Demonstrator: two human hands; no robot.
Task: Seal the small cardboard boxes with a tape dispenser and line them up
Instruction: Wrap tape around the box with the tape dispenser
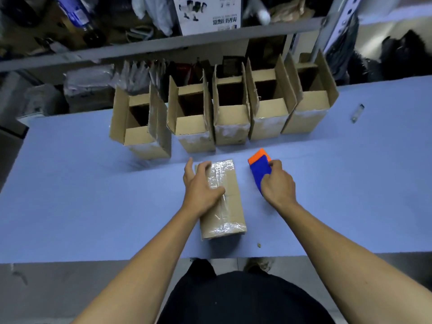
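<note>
- A sealed cardboard box [222, 199] lies flat on the blue counter [93, 206], just in front of the person, its long side running from 6 to 12 o'clock. Clear tape runs along its top seam and wraps over both short ends.
- The left hand [202, 183] rests on the box's far left part, its fingers [203, 168] straight and spread, the thumb lying across the taped seam.
- At 3 o'clock from the box, just beside it but apart, the tape dispenser [259, 169] sits on the counter, blue with an orange far end.
- The right hand [278, 183] grips the dispenser from its near right side, fingers curled round the blue body.
- At 12 o'clock from the sealed box, five open boxes [224, 113] stand upright in a row across the counter, flaps raised, with tape showing on their lower fronts. The leftmost one sits turned slightly out of line.
- At 2 o'clock, well apart, a small clear object [357, 112] lies on the counter; it is too blurred to identify.
- Beyond the row, at 12 o'clock, a grey shelf [163, 46] carries a white printed carton [205, 12] and bagged goods.
</note>
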